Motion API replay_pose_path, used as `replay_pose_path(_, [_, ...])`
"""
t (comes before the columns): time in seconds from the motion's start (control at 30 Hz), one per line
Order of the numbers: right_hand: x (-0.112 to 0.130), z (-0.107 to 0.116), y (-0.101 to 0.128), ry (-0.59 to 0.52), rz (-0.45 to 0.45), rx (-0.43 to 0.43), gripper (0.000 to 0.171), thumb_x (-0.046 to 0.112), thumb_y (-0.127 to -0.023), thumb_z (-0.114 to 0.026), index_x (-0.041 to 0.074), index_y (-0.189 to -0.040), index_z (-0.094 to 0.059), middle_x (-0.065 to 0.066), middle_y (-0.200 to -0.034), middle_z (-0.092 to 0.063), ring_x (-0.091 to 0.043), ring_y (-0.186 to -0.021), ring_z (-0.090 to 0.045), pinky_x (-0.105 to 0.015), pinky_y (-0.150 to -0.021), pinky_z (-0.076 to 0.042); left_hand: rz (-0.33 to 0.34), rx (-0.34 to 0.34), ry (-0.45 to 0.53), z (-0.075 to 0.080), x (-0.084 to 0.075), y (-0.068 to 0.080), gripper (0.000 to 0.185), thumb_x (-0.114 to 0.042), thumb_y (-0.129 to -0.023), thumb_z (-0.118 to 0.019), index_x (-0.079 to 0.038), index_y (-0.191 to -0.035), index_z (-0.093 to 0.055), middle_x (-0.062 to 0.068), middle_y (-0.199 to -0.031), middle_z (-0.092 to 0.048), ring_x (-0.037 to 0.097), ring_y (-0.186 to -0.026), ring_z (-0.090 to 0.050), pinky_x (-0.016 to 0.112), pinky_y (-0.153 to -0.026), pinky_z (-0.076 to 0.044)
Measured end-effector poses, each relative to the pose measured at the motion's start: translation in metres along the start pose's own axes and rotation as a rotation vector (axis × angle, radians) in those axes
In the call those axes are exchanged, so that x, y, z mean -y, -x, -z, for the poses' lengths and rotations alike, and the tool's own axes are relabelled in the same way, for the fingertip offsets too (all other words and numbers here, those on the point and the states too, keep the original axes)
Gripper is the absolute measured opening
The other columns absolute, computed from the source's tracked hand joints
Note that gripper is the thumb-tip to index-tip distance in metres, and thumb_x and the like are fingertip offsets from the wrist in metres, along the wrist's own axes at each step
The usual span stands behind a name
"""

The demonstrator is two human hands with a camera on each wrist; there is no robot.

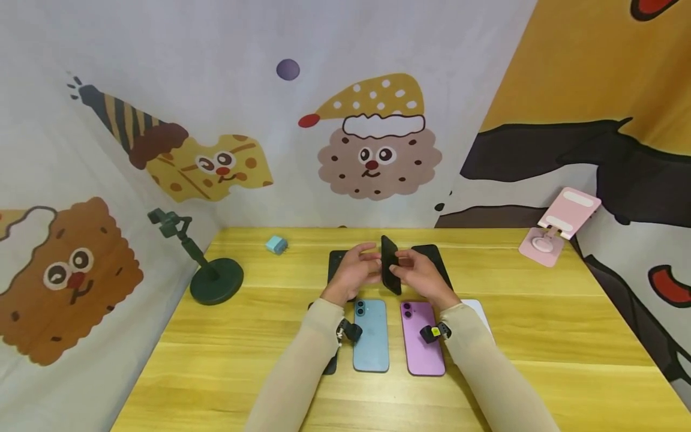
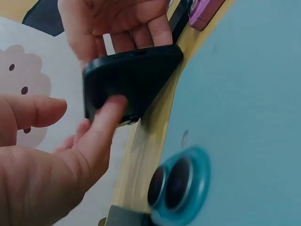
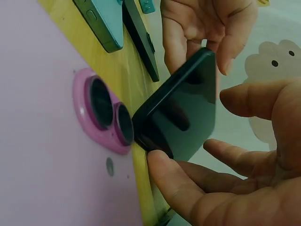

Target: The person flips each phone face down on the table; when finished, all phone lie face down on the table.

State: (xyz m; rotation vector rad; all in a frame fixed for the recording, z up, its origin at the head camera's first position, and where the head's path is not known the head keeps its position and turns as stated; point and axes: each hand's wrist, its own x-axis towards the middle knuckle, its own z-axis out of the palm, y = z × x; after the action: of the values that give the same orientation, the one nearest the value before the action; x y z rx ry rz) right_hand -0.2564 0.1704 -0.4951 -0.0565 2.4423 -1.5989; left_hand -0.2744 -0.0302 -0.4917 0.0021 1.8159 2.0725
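Both hands meet around a black phone (image 1: 388,255), which stands edge-up and tilted above the table. My right hand (image 1: 423,277) grips it from the right, a fingertip at its lower corner in the right wrist view. My left hand (image 1: 353,273) is at its other side with loosely extended fingers; in the left wrist view a blurred digit overlaps the dark face. Nearer me lie a light-blue phone (image 1: 371,345) and a pink phone (image 1: 421,354), camera side up. Black phones (image 1: 336,259) (image 1: 436,255) lie flat behind the hands, partly covered.
Under my left forearm a dark flat thing (image 1: 330,366) shows, and a white one (image 1: 478,309) by my right. A green stand (image 1: 217,282) and a blue charger plug (image 1: 277,244) are at left; a pink folding stand (image 1: 556,231) is at far right. Printed cloth (image 1: 302,162) hangs behind.
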Motion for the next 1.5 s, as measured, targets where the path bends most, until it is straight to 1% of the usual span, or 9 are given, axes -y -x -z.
replay_pose_path(0.27, [0.003, -0.002, 0.001, -0.027, 0.012, 0.013, 0.061, 0.036, -0.107, -0.063, 0.007, -0.157, -0.045, -0.023, -0.148, -0.059, -0.035, -0.123, -0.068, -0.041, -0.091, -0.064, -0.027, 0.078, 0.034, -0.013, 0.006, -0.003, 0.047, 0.001, -0.104, -0.060, -0.004, -0.151, -0.056, 0.014, -0.134, -0.061, 0.026, -0.118, -0.069, 0.042, -0.098, -0.062])
replay_pose_path(0.43, [0.001, 0.000, 0.000, 0.000, 0.030, 0.005, 0.066, 0.038, -0.107, -0.062, 0.009, -0.162, -0.040, -0.024, -0.145, -0.061, -0.036, -0.121, -0.068, -0.042, -0.089, -0.063, 0.009, 0.135, -0.009, -0.019, 0.008, -0.002, 0.047, 0.000, -0.104, -0.061, -0.011, -0.150, -0.060, 0.011, -0.137, -0.061, 0.029, -0.124, -0.065, 0.044, -0.102, -0.060])
replay_pose_path(0.6, [-0.001, 0.003, 0.001, 0.048, 0.039, -0.018, 0.063, 0.028, -0.110, -0.056, 0.004, -0.164, -0.036, -0.027, -0.142, -0.062, -0.039, -0.124, -0.067, -0.050, -0.100, -0.059, 0.041, 0.156, -0.068, -0.021, 0.008, 0.001, 0.048, -0.003, -0.105, -0.059, -0.015, -0.152, -0.058, 0.011, -0.147, -0.055, 0.032, -0.137, -0.057, 0.050, -0.107, -0.056])
replay_pose_path(0.87, [-0.007, 0.006, 0.000, 0.006, 0.060, -0.053, 0.052, 0.014, -0.111, -0.050, -0.003, -0.159, -0.042, -0.031, -0.130, -0.068, -0.040, -0.107, -0.075, -0.045, -0.087, -0.064, 0.040, 0.185, -0.143, -0.016, 0.007, 0.004, 0.050, -0.009, -0.109, -0.056, -0.014, -0.158, -0.051, 0.014, -0.161, -0.046, 0.033, -0.148, -0.049, 0.055, -0.114, -0.050])
replay_pose_path(0.97, [-0.007, 0.007, 0.001, -0.005, 0.069, -0.055, 0.051, 0.013, -0.111, -0.051, -0.004, -0.158, -0.042, -0.032, -0.131, -0.068, -0.041, -0.105, -0.076, -0.046, -0.086, -0.065, 0.049, 0.170, -0.137, -0.015, 0.006, 0.005, 0.052, -0.010, -0.108, -0.059, -0.012, -0.159, -0.049, 0.015, -0.162, -0.045, 0.033, -0.147, -0.050, 0.055, -0.114, -0.050])
replay_pose_path(1.1, [-0.006, 0.007, 0.002, -0.035, 0.065, -0.063, 0.051, 0.012, -0.110, -0.051, -0.005, -0.158, -0.042, -0.033, -0.133, -0.066, -0.042, -0.105, -0.075, -0.044, -0.085, -0.065, 0.068, 0.107, -0.113, -0.014, 0.006, 0.006, 0.057, -0.011, -0.105, -0.064, -0.012, -0.159, -0.047, 0.019, -0.159, -0.044, 0.033, -0.141, -0.056, 0.053, -0.110, -0.054])
replay_pose_path(1.27, [0.000, 0.008, 0.003, -0.108, 0.064, -0.093, 0.049, 0.011, -0.110, -0.051, -0.006, -0.155, -0.045, -0.032, -0.134, -0.065, -0.040, -0.111, -0.073, -0.040, -0.086, -0.065, 0.084, 0.038, -0.070, -0.013, 0.008, 0.006, 0.061, -0.010, -0.103, -0.067, -0.011, -0.159, -0.043, 0.020, -0.150, -0.051, 0.030, -0.125, -0.066, 0.047, -0.100, -0.061])
replay_pose_path(1.4, [0.004, 0.009, 0.002, -0.143, 0.052, -0.118, 0.048, 0.012, -0.109, -0.053, -0.004, -0.154, -0.047, -0.029, -0.134, -0.065, -0.037, -0.117, -0.070, -0.036, -0.091, -0.063, 0.087, 0.039, -0.054, -0.014, 0.009, 0.007, 0.064, -0.008, -0.102, -0.067, -0.011, -0.159, -0.039, 0.020, -0.147, -0.055, 0.029, -0.113, -0.071, 0.045, -0.092, -0.064])
replay_pose_path(1.5, [0.005, 0.009, 0.003, -0.166, 0.045, -0.124, 0.048, 0.013, -0.109, -0.054, -0.005, -0.154, -0.047, -0.029, -0.135, -0.063, -0.036, -0.117, -0.068, -0.032, -0.090, -0.062, 0.081, 0.048, -0.065, -0.014, 0.008, 0.007, 0.064, -0.008, -0.103, -0.066, -0.014, -0.160, -0.038, 0.020, -0.146, -0.055, 0.028, -0.111, -0.072, 0.044, -0.090, -0.065])
